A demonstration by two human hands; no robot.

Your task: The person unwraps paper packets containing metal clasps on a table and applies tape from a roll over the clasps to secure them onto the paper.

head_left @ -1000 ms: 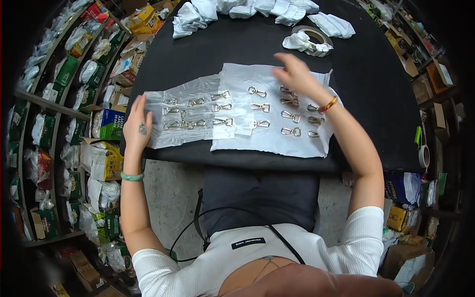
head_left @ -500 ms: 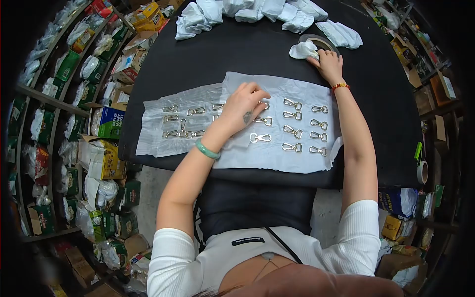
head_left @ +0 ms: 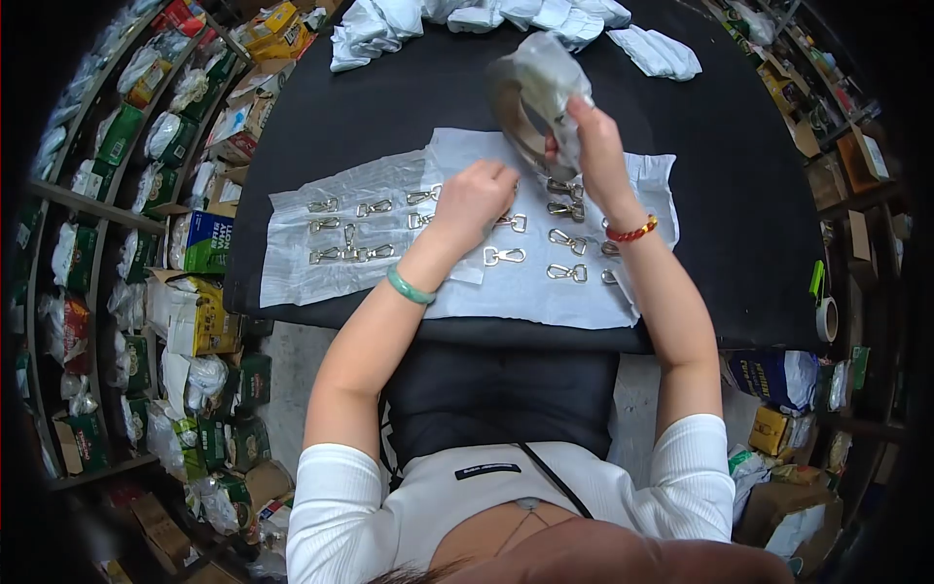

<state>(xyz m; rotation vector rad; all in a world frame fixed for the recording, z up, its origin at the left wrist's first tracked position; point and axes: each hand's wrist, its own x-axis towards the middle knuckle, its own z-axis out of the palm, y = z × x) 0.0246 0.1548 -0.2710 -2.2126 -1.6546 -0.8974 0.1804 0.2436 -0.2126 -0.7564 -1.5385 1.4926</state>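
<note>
My right hand (head_left: 601, 146) is wrapped round a large roll of tape (head_left: 508, 109), raised above the bags and smeared by motion. Crumpled white plastic (head_left: 553, 76) clings to the roll's side nearest my palm. Fingers curled together, my left hand (head_left: 475, 200) rests on the white plastic bag (head_left: 448, 146), among the metal clasps; what lies under its fingertips is hidden. Silver swivel clasps, such as one (head_left: 504, 256) near my left wrist, lie in rough rows. More of them show through a translucent sheet (head_left: 292, 277) at the left. My right forearm covers some at the right.
White wrapped packets (head_left: 375, 34) line the back of the black table (head_left: 321, 117), with a single packet (head_left: 657, 54) at right. A small tape roll (head_left: 826, 319) and a green-handled tool (head_left: 816, 279) sit at the right edge. Packed shelves (head_left: 107, 209) stand on both sides.
My right hand has lifted the tape roll, with its white plastic, off the table and brought it left and nearer, over the bag. My left hand stays by the clasps, its fingers more curled.
</note>
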